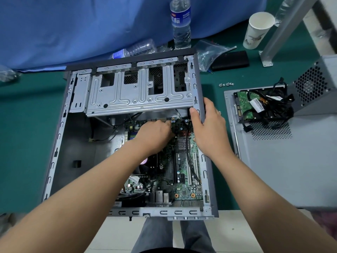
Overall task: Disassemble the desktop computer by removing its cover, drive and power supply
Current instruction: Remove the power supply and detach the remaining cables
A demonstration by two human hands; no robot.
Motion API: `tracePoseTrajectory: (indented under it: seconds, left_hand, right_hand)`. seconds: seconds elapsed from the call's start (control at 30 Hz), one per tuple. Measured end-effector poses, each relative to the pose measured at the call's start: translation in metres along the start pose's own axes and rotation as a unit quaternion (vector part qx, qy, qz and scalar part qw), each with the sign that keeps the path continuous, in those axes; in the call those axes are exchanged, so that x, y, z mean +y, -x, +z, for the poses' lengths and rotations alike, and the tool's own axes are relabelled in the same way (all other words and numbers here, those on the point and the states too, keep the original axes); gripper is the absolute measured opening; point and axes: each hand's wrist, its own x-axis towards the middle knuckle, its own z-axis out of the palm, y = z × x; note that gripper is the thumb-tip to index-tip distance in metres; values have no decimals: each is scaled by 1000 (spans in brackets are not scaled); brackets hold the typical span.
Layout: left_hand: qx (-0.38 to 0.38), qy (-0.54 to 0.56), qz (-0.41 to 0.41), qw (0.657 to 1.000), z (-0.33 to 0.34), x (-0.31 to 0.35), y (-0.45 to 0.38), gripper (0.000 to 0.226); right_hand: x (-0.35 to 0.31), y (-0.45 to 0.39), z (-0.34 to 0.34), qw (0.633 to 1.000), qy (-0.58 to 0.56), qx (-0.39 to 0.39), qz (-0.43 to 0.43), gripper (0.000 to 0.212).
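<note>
The computer case (60, 143) lies open on the bench (27, 143). The left hand (155, 136) reaches onto the circuit board (184, 183) beneath the drive cage (138, 95); its fingers are curled at a connector, but whether they hold anything cannot be told. The right hand (207, 128) grips the case's right wall, thumb inside and fingers outside.

Risks: pulling a cable at an angle may bend connector pins; the case's sheet-metal edge may cut the gripping hand; the loose screws (226, 84) may roll away.

The removed cover (273, 161) lies to the right and carries the hard drive (245, 105) and cables (273, 106), with the power supply (313, 84) at its far end. The paper cup's (259, 30) contents are not visible. The upright bottle (180, 22) is clear; its fill level cannot be told.
</note>
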Motion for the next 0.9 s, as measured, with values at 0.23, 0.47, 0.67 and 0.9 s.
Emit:
tracePoseTrajectory:
  seconds: [0.23,0.47,0.67,0.9]
  left_hand:
    - [-24,71,14,997,0,-5,2,6]
    - [12,-63,-47,997,1,5,1,22]
    - [-55,94,20,994,-1,-7,-1,11]
    - [12,67,-6,998,3,-4,2,20]
  right_hand:
    - [0,0,0,1000,0,3,-1,50]
    - [0,0,1,1000,3,2,-1,51]
    - [0,0,0,1000,4,-1,0,52]
    - [0,0,0,1000,3,1,-1,52]
